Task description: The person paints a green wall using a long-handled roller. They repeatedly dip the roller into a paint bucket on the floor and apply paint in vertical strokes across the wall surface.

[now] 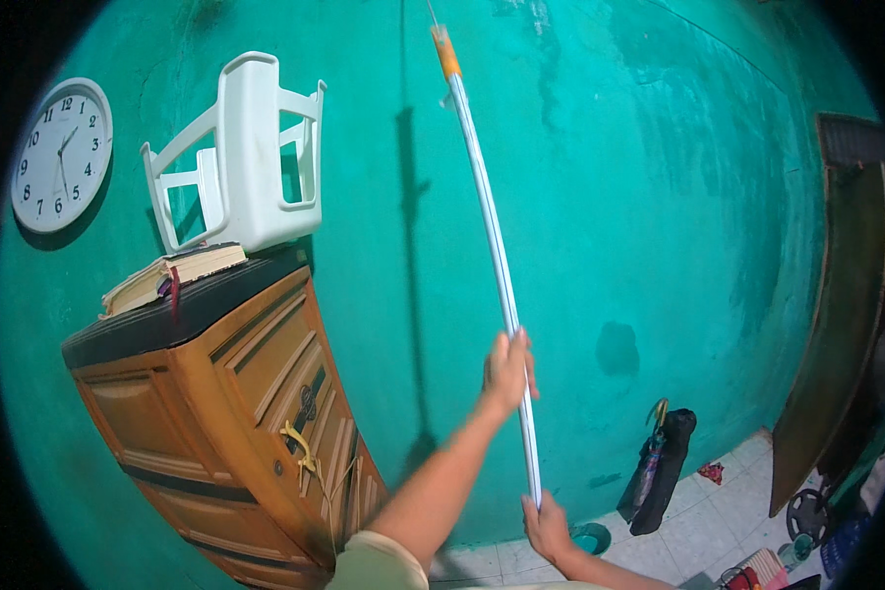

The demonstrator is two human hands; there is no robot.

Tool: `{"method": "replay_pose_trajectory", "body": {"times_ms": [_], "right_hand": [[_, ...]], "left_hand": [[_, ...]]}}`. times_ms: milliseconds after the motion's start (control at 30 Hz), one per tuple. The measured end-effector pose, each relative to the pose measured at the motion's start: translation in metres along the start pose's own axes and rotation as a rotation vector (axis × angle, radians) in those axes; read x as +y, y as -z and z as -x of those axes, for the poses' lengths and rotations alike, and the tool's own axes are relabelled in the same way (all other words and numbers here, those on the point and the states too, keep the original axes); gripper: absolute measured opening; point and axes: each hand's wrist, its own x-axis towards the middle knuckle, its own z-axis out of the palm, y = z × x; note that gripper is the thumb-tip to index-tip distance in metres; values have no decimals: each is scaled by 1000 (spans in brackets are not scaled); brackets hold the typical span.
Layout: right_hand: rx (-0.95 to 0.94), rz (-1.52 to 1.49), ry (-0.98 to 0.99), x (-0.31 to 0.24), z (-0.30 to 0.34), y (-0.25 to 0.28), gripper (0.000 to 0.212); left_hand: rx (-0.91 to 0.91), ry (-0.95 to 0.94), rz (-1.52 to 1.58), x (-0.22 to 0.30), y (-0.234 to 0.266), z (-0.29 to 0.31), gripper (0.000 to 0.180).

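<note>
A long white-and-silver pole slants up in front of the green wall, with an orange collar near its upper end. Beyond the collar a thin rod runs out of the top of the picture, so the pole's far end is hidden. My left hand is wrapped round the pole at its lower third. Lower down, my right hand grips it close to its bottom end.
Left of me stands a wooden cabinet with an open book and a white plastic stool on top. A round clock hangs above. Umbrellas lean against the wall; a green basin sits on the tiles. A door is at right.
</note>
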Motion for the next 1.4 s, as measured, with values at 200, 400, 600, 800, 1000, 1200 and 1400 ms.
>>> {"method": "replay_pose_trajectory", "body": {"times_ms": [200, 400, 600, 800, 1000, 1200, 1400], "right_hand": [[-10, -51, 45, -58, -45, -6, 32], [8, 133, 145, 23, 9, -11, 28], [-91, 182, -131, 124, 101, 7, 31], [-87, 204, -219, 153, 140, 14, 31], [-60, 190, -130, 120, 112, 19, 31], [4, 185, 33, 61, 67, 31, 31], [21, 63, -48, -61, -21, 65, 36]], "left_hand": [[-14, 27, 82, 54, 25, -51, 43], [-47, 62, 122, -25, 15, 11, 36], [-12, 135, 106, -119, -23, 128, 31], [-105, 85, 16, -121, -60, 177, 26], [-74, 4, -60, -104, -70, 135, 30], [0, -130, -167, -80, -62, 62, 35], [7, -145, -89, 51, -63, -51, 40]]}}
